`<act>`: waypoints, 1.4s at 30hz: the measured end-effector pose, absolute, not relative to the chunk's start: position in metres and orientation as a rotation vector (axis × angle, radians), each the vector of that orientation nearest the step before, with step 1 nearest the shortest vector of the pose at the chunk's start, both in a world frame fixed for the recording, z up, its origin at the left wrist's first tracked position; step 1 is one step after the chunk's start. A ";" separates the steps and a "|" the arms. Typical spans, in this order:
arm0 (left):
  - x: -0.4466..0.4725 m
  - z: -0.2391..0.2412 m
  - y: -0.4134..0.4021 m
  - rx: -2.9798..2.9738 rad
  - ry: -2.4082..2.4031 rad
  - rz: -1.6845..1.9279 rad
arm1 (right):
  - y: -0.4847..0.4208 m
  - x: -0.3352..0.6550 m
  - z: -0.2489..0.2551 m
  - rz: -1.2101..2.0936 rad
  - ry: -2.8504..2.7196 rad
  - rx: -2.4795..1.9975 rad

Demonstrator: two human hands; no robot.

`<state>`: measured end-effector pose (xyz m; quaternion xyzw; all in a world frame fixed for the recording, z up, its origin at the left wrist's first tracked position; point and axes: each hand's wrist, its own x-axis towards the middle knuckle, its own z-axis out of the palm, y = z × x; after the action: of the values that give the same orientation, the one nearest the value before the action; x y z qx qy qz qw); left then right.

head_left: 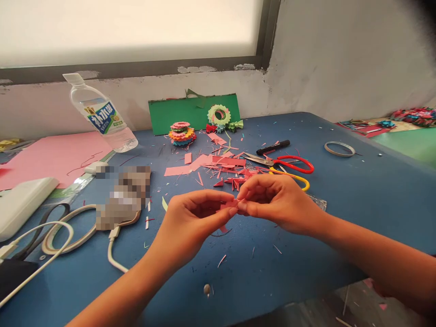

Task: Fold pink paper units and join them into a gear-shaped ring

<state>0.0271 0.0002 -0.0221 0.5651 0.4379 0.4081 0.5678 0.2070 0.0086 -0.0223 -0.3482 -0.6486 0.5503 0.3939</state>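
Pinching a small pink paper piece (227, 205) just below the centre of the head view, the left hand (189, 218) closes thumb against fingers; the right hand (279, 200) pinches the piece's right end, fingertips meeting those of the left; pink paper scraps (204, 162) lie above, at frame centre; scissors (269, 162) and a black marker (273, 147) lie right of centre; a bottle (102, 113) stands upper left.

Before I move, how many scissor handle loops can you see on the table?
2: a red loop, by the black marker, and a yellow loop, between the red loop and right hand, which may hide others.
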 end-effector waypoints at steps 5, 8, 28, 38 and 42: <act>0.026 -0.020 0.002 1.311 1.042 0.938 | 0.011 0.210 -0.022 1.447 -1.657 -0.831; 0.022 -0.019 0.004 1.328 1.036 0.903 | 0.011 0.209 -0.021 1.458 -1.645 -0.826; 0.023 -0.016 0.000 1.385 1.015 0.923 | 0.011 0.207 -0.022 1.387 -1.583 -0.945; 0.026 -0.017 -0.001 1.403 1.030 0.976 | 0.011 0.203 -0.026 1.438 -1.446 -0.892; 0.027 -0.018 -0.002 1.443 1.067 1.002 | 0.010 0.201 -0.029 1.356 -1.436 -0.908</act>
<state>0.0271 -0.0020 -0.0179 0.6011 0.4445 0.4174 0.5167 0.2007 0.0104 -0.0289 -0.3696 -0.5847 0.5523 0.4653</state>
